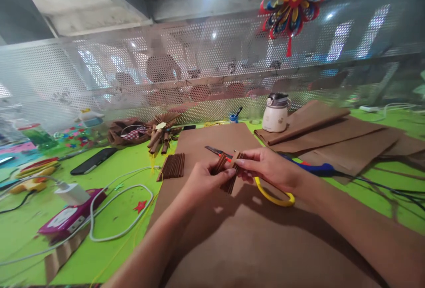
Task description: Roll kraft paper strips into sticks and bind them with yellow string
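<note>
Between my two hands is a small accordion-pleated piece of brown paper (229, 185). My left hand (208, 179) pinches its left side, and the fingers of my right hand (260, 166) grip its right end. A pair of scissors with a yellow handle (278, 200) lies on the brown paper sheet (229, 135), partly hidden behind my right hand; the blades (215, 150) show beyond my fingers. Left of my hands rests another pleated paper block (173, 165) at the sheet's edge.
A glue gun with a blue handle (317, 169) and folded brown paper (315, 128) lie at right, near a white bottle (275, 113). At left are a phone (93, 161), a purple power strip (69, 217) and a looped white cable (121, 238). Rolled paper pieces (160, 140) stand behind.
</note>
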`<state>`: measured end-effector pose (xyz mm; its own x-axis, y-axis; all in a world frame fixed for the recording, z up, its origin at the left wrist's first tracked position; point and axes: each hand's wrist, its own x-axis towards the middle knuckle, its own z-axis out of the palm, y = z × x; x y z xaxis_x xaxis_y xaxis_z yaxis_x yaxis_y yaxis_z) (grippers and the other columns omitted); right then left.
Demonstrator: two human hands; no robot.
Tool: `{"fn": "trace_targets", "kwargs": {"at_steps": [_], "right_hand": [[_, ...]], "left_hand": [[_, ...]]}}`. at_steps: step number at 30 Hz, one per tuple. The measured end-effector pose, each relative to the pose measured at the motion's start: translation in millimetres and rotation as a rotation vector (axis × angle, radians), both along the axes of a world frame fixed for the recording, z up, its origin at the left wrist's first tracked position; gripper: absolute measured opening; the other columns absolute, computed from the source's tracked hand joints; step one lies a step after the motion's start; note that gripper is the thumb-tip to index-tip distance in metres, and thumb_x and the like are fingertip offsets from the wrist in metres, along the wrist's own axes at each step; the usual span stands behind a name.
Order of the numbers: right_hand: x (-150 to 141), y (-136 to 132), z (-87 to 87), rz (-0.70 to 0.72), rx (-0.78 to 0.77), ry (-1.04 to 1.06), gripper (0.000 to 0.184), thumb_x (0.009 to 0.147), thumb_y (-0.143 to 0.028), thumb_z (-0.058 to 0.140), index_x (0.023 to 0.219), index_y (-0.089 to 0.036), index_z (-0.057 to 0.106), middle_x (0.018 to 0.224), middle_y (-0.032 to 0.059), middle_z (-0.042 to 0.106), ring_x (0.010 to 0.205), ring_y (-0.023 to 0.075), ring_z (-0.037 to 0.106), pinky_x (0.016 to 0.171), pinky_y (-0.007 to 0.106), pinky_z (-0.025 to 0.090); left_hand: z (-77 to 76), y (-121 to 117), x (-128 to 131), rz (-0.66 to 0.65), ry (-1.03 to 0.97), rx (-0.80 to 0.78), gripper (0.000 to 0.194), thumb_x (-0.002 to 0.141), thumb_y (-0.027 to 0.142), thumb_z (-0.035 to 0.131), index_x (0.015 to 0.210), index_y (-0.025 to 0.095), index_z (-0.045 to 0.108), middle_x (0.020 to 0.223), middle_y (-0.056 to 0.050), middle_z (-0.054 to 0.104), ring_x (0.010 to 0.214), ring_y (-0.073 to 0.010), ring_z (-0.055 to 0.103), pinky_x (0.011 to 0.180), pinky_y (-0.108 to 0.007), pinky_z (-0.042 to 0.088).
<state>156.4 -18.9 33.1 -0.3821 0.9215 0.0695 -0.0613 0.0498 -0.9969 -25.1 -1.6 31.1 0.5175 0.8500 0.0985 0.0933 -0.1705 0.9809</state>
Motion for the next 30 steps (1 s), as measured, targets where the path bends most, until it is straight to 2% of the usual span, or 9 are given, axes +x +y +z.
{"fn": "trace_targets", "kwargs": {"at_steps": [5,7,13,17,24,30], "right_hand": [[0.9,1.2,-0.7,0.017,0.013,-0.017,0.028,0.074,-0.039,0.066,0.082,-0.012,0.065,0.067,-0.0002,0.056,0.058,0.0080,0.047,0.055,0.022,0.039],[0.6,1.7,-2.2,0.016,0.004,-0.002,0.027,0.074,-0.037,0.067,0.084,-0.012,0.066,0.069,0.0006,0.057,0.059,0.0084,0.048,0.056,0.023,0.040],[-0.9,1.4,-5.1,-0.024,0.015,0.051,0.026,0.069,-0.025,0.070,0.092,-0.013,0.066,0.079,0.0028,0.061,0.063,0.0091,0.050,0.058,0.023,0.040],[-1.6,1.7,-5.3,-0.061,0.051,0.060,0.027,0.067,-0.024,0.071,0.092,-0.014,0.067,0.081,0.0032,0.063,0.063,0.0098,0.052,0.058,0.024,0.040],[-0.4,5.9,-10.4,-0.065,0.046,0.047,0.025,0.072,-0.025,0.068,0.093,-0.012,0.069,0.080,0.0049,0.064,0.063,0.0101,0.052,0.059,0.025,0.041],[-0.4,7.6,-13.2,-0.055,-0.038,0.145,0.022,0.073,-0.027,0.068,0.089,-0.013,0.071,0.077,0.0043,0.063,0.067,0.0107,0.053,0.064,0.026,0.041]], "left_hand": [[1.4,-2.6,0.1,-0.004,0.039,-0.028,0.018,0.074,0.031,0.064,0.070,0.014,0.070,0.066,-0.004,0.064,0.059,-0.0138,0.054,0.058,-0.024,0.041],[1.0,-3.4,0.4,0.009,0.026,-0.042,0.018,0.074,0.030,0.063,0.074,0.014,0.070,0.071,-0.005,0.067,0.061,-0.0138,0.055,0.058,-0.024,0.041],[-1.7,-2.4,1.5,0.086,-0.034,-0.107,0.015,0.074,0.027,0.065,0.079,0.013,0.070,0.068,-0.003,0.066,0.056,-0.0092,0.051,0.057,-0.021,0.037],[-3.8,0.3,1.9,0.074,-0.061,-0.155,0.018,0.074,0.027,0.065,0.084,0.014,0.070,0.075,-0.004,0.067,0.062,-0.0105,0.054,0.059,-0.021,0.037],[-6.1,1.6,1.8,0.054,-0.117,-0.200,0.023,0.072,0.029,0.067,0.088,0.013,0.070,0.082,-0.006,0.068,0.065,-0.0116,0.055,0.059,-0.022,0.035],[-6.2,1.6,0.8,-0.003,-0.195,-0.254,0.027,0.073,0.032,0.068,0.092,0.014,0.070,0.083,-0.007,0.068,0.070,-0.0139,0.057,0.067,-0.026,0.039]]}}
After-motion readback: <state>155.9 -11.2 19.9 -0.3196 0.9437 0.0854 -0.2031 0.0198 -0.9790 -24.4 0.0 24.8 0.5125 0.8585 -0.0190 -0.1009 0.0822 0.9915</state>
